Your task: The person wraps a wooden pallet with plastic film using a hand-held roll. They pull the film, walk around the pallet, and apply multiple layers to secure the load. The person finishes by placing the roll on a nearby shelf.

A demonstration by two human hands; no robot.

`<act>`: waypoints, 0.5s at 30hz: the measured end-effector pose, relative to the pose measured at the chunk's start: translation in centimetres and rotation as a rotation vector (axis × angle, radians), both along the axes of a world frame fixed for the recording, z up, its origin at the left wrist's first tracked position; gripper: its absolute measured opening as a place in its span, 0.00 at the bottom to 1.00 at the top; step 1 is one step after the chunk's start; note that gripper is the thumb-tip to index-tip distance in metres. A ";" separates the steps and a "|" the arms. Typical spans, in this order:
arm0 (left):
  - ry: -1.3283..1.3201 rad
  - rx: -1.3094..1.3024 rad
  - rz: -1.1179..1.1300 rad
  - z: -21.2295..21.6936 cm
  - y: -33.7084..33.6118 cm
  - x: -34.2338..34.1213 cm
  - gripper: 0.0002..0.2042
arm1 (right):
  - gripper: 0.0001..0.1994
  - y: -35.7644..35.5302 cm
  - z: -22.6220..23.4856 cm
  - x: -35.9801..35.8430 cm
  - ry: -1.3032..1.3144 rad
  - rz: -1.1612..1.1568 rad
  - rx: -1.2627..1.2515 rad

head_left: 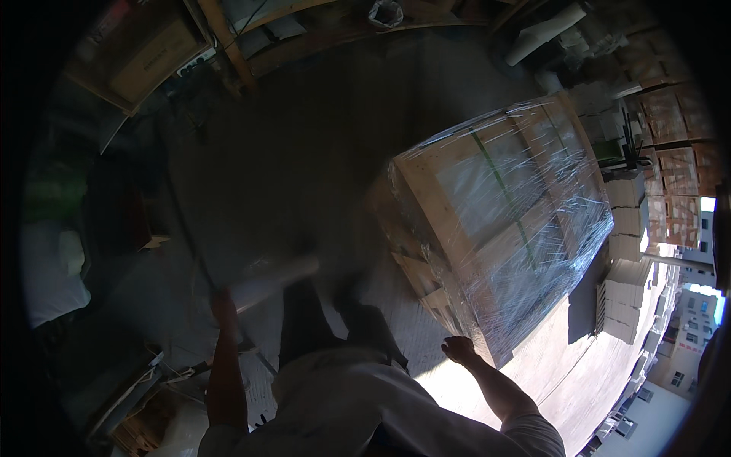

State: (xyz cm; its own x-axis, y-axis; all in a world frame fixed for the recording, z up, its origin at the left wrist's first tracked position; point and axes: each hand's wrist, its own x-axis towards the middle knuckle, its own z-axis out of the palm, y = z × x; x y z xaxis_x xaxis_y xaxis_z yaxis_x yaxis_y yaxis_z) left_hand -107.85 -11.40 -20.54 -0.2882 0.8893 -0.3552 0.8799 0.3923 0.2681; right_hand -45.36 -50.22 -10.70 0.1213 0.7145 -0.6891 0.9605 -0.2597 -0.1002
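My left hand, low on the left, is closed around the end of a pale roll of stretch film. The roll juts out to the right in front of my legs and is smeared by motion. My right hand is curled into a loose fist beside the near lower corner of a large wooden crate; nothing shows sticking out of it. Shiny clear film covers the crate's pale panels and wooden boards, and a green strap runs across it.
Cardboard boxes sit on a wooden rack at the far left. Stacked pale slabs and wooden crates stand on the right, past the wrapped crate. Sunlit ground lies at the lower right. A dark floor stretches ahead.
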 end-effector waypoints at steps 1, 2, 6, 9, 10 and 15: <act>0.006 0.002 0.067 -0.1 -0.6 0.4 0.22 | 0.14 2.4 0.6 -1.1 0.073 -0.111 0.106; 0.085 0.066 0.008 -0.1 -0.7 0.7 0.21 | 0.16 5.3 1.3 -2.0 0.111 -0.230 0.134; 0.555 0.096 -0.359 -0.2 0.9 1.7 0.18 | 0.15 20.3 5.2 -4.0 0.297 -0.532 0.358; 0.530 -0.050 -0.352 -0.5 3.1 2.2 0.17 | 0.16 31.0 7.9 -4.8 0.338 -0.418 0.662; 0.438 -0.105 -0.290 -0.7 3.9 2.3 0.16 | 0.16 34.3 8.4 -4.9 0.309 -0.349 0.735; 0.609 -0.196 -0.805 -1.1 6.3 1.8 0.12 | 0.18 49.6 7.2 -3.4 0.190 -0.032 1.076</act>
